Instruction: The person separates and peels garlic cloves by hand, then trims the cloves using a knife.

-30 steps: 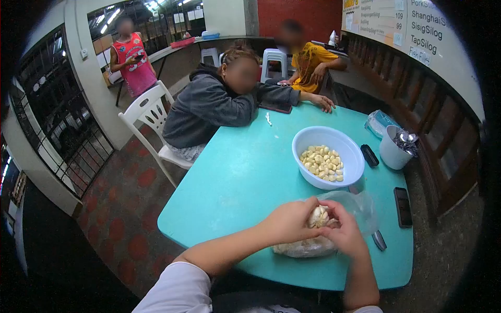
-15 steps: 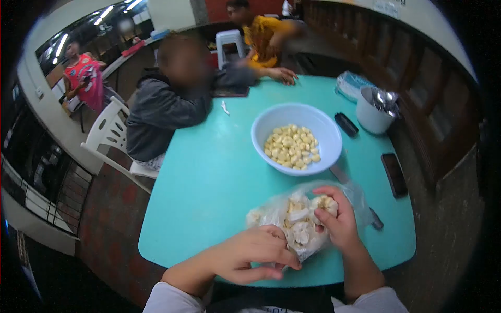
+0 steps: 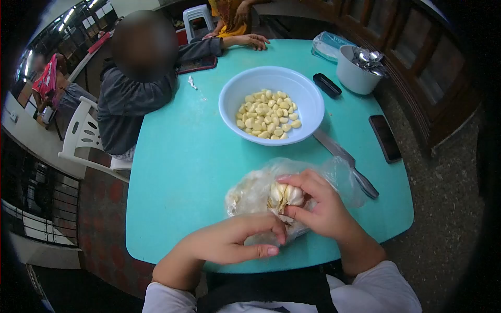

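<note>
My right hand is closed on a garlic bulb, whose white skin is partly peeled and whose cloves show. Just to its left is my left hand, thumb and fingers apart, with nothing seen between them. Both hands are over a clear plastic bag on the table; papery garlic skins show in it, partly hidden by my hands. Beyond the bag stands a pale blue basin with many peeled garlic cloves in it.
A knife lies right of the basin. Farther right are a phone, a dark case and a white bucket of metal utensils. A person in a grey jacket leans on the turquoise table at the left.
My right hand has brought the garlic bulb left and up, turning its cloves into view. My view has tilted down, showing more of the knife. The left hand stays over the bag's near side.
</note>
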{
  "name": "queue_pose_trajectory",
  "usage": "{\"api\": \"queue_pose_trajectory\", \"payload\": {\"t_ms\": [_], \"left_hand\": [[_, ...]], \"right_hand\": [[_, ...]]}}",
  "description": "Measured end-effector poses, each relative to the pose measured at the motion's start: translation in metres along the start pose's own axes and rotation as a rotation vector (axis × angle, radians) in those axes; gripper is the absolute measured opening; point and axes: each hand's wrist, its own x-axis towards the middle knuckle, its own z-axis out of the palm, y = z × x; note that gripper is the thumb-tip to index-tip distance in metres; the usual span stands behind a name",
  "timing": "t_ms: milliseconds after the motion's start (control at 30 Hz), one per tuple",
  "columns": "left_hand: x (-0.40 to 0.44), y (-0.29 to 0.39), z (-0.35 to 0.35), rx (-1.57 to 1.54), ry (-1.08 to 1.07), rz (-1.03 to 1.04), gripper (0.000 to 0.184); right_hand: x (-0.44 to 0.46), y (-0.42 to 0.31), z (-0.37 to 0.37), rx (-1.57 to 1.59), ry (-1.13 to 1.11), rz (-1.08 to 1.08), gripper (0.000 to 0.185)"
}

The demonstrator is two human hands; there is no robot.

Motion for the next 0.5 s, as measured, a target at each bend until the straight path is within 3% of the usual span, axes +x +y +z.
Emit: {"api": "queue_pose_trajectory", "payload": {"t_ms": [233,267,333,500], "left_hand": [[-0.001,0.002,-0.007,-0.429,0.261,-0.282,0.026],[0.001,0.003,-0.006,-0.483,0.31,-0.298,0.031],[0.007,-0.005,-0.002,-0.497,0.31,-0.158,0.038],[0.016,-0.016,0.011,-0.588,0.372,-0.049,0.042]], "right_hand": [[-0.002,-0.01,-0.008,-0.066,-0.061,-0.035,0.052],[-0.003,-0.01,-0.008,-0.105,-0.046,-0.123,0.053],[-0.002,-0.01,-0.01,-0.184,-0.016,-0.305,0.055],[-0.001,-0.005,-0.007,-0.286,-0.005,-0.362,0.058]]}}
